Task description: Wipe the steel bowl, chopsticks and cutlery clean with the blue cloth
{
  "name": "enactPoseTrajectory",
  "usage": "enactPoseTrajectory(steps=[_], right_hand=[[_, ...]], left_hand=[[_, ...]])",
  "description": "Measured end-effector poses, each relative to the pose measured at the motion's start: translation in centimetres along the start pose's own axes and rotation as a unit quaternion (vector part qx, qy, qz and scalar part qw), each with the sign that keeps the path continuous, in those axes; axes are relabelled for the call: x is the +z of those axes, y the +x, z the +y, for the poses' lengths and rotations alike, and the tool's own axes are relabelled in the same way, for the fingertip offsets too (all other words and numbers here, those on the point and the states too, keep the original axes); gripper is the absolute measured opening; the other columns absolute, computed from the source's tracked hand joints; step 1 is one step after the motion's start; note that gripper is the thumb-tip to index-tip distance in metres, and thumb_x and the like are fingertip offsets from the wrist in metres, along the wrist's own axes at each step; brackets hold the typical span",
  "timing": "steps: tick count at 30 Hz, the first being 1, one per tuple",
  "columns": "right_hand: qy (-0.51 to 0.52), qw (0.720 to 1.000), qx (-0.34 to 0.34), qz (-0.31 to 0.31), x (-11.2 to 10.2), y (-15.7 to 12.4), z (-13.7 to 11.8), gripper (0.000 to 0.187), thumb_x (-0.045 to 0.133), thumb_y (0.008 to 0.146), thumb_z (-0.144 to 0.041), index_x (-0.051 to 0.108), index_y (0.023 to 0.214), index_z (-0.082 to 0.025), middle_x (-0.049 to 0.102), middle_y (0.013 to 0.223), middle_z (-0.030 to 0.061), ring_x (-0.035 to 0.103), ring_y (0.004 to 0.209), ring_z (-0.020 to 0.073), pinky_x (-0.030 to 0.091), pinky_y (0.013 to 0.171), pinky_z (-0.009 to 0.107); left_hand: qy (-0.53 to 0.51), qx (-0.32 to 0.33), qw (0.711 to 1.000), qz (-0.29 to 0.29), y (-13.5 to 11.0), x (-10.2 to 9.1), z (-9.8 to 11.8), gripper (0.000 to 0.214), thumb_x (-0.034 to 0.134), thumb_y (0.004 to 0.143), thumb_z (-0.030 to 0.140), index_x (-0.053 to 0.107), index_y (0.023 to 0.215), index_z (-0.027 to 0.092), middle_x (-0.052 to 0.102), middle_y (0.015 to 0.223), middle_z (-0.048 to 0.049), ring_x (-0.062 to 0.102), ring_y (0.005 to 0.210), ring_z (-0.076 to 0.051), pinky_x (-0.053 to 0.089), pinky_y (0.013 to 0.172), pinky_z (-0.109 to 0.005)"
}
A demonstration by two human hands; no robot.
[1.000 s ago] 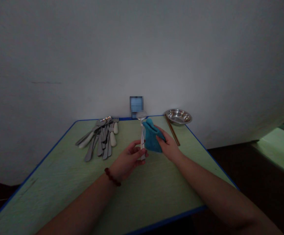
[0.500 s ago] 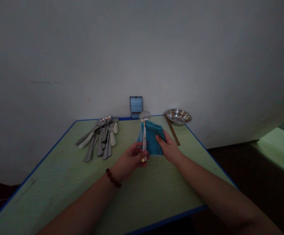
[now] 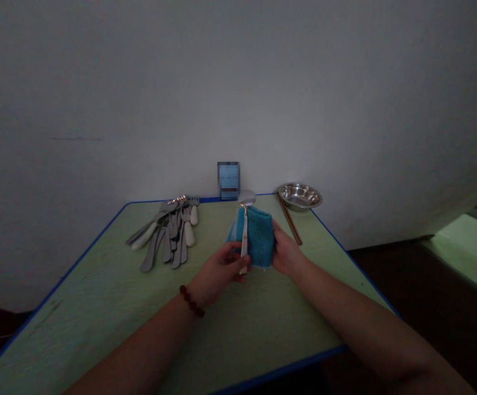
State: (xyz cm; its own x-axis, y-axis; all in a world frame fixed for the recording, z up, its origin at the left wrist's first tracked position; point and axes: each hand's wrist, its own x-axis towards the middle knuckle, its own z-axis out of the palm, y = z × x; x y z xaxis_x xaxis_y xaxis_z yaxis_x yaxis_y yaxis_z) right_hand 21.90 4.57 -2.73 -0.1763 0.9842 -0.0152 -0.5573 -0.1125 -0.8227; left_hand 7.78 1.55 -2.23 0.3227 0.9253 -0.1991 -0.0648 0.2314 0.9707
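My left hand (image 3: 217,271) pinches the spoon (image 3: 244,241) by its handle end, upright above the table (image 3: 98,307). My right hand (image 3: 287,255) grips the blue cloth (image 3: 260,238) against it. I'd wrap the blue cloth fully round the stem; the spoon's head looks uncovered, though dim light blurs it.

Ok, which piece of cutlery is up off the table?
The spoon, held upright in the left hand against the blue cloth; the other cutlery lies piled flat at the table's far left.
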Motion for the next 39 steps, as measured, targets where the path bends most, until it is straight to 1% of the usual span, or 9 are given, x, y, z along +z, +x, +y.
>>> enactPoseTrajectory(steps=[3, 6, 8, 14, 22, 30, 32, 35, 39], right_hand=[[-0.013, 1.0, 0.015, 0.01, 0.0, -0.2, -0.1, 0.034, 0.06, 0.064, -0.039, 0.052, 0.095, -0.026, 0.062, 0.075, -0.0045, 0.057, 0.064, 0.0118, 0.046, 0.061, 0.027], [-0.024, 0.999, 0.04, 0.003, -0.2, -0.4, -0.1, 0.031, 0.063, 0.062, -0.037, 0.056, 0.089, -0.023, 0.061, 0.066, -0.0054, 0.053, 0.055, 0.0087, 0.043, 0.054, 0.022], [-0.026, 0.999, 0.04, -0.006, -0.2, -0.4, -0.1, 0.028, 0.065, 0.06, -0.036, 0.059, 0.084, -0.022, 0.06, 0.063, -0.0057, 0.051, 0.053, 0.0072, 0.042, 0.052, 0.02], [-0.042, 0.999, 0.02, -0.024, -0.3, -0.2, 0.1, 0.023, 0.065, 0.06, -0.033, 0.061, 0.079, -0.02, 0.061, 0.065, -0.0038, 0.054, 0.058, 0.0084, 0.043, 0.059, 0.022], [-0.038, 0.999, 0.003, 0.007, -0.2, -0.1, 0.2, 0.022, 0.066, 0.059, -0.032, 0.06, 0.077, -0.02, 0.061, 0.063, -0.0039, 0.055, 0.058, 0.009, 0.043, 0.06, 0.023], [-0.051, 0.997, -0.01, 0.062, 0.0, -0.2, 0.0, 0.022, 0.063, 0.06, -0.034, 0.058, 0.078, -0.022, 0.06, 0.064, -0.0055, 0.053, 0.058, 0.0095, 0.043, 0.06, 0.024], [-0.063, 0.995, -0.01, 0.073, -0.1, -0.1, 0.0, 0.021, 0.062, 0.061, -0.034, 0.058, 0.077, -0.022, 0.058, 0.061, -0.0062, 0.052, 0.056, 0.0094, 0.042, 0.057, 0.024], [-0.079, 0.994, 0.001, 0.076, -0.3, -0.1, 0.0, 0.019, 0.062, 0.061, -0.034, 0.058, 0.076, -0.022, 0.056, 0.057, -0.0069, 0.049, 0.052, 0.0086, 0.04, 0.053, 0.023], [-0.085, 0.994, 0.006, 0.064, -0.5, 0.0, 0.2, 0.02, 0.062, 0.061, -0.034, 0.058, 0.077, -0.021, 0.058, 0.059, -0.0065, 0.051, 0.053, 0.0084, 0.041, 0.055, 0.023]], left_hand=[[0.016, -0.002, 1.0, -0.002, -0.1, 0.1, 0.1, 0.023, 0.062, 0.064, 0.027, 0.05, 0.081, 0.017, 0.053, 0.058, 0.0036, 0.049, 0.054, -0.008, 0.042, 0.048, -0.021], [0.021, -0.002, 1.0, -0.012, -0.1, 0.1, 0.0, 0.022, 0.063, 0.062, 0.029, 0.05, 0.076, 0.017, 0.052, 0.057, 0.004, 0.049, 0.053, -0.008, 0.041, 0.047, -0.021], [0.027, -0.003, 0.999, -0.02, -0.1, 0.0, -0.1, 0.023, 0.064, 0.062, 0.03, 0.05, 0.075, 0.017, 0.054, 0.058, 0.0034, 0.05, 0.053, -0.008, 0.04, 0.046, -0.02], [0.052, 0.009, 0.998, -0.04, 0.1, -0.3, -0.4, 0.019, 0.063, 0.062, 0.028, 0.054, 0.073, 0.016, 0.057, 0.06, 0.0013, 0.05, 0.052, -0.009, 0.037, 0.045, -0.02], [0.076, -0.001, 0.995, -0.068, 0.3, -0.2, -0.8, 0.017, 0.063, 0.061, 0.025, 0.054, 0.072, 0.015, 0.056, 0.06, 0.0012, 0.049, 0.05, -0.009, 0.038, 0.043, -0.02], [0.087, -0.01, 0.992, -0.087, 0.1, 0.1, -0.7, 0.021, 0.064, 0.061, 0.029, 0.057, 0.076, 0.016, 0.058, 0.066, -0.0002, 0.052, 0.059, -0.011, 0.041, 0.049, -0.022], [0.102, -0.006, 0.992, -0.08, 0.0, 0.0, -0.5, 0.022, 0.062, 0.062, 0.032, 0.058, 0.077, 0.016, 0.058, 0.069, -0.0009, 0.052, 0.062, -0.012, 0.042, 0.053, -0.023], [0.119, 0.015, 0.992, -0.045, -0.1, -0.3, 0.0, 0.021, 0.059, 0.065, 0.035, 0.058, 0.074, 0.016, 0.057, 0.071, -0.0016, 0.052, 0.067, -0.013, 0.043, 0.058, -0.025], [0.108, 0.03, 0.994, 0.005, -0.1, -0.7, 0.6, 0.02, 0.056, 0.068, 0.035, 0.056, 0.075, 0.016, 0.057, 0.071, -0.0011, 0.052, 0.069, -0.013, 0.041, 0.06, -0.025]])
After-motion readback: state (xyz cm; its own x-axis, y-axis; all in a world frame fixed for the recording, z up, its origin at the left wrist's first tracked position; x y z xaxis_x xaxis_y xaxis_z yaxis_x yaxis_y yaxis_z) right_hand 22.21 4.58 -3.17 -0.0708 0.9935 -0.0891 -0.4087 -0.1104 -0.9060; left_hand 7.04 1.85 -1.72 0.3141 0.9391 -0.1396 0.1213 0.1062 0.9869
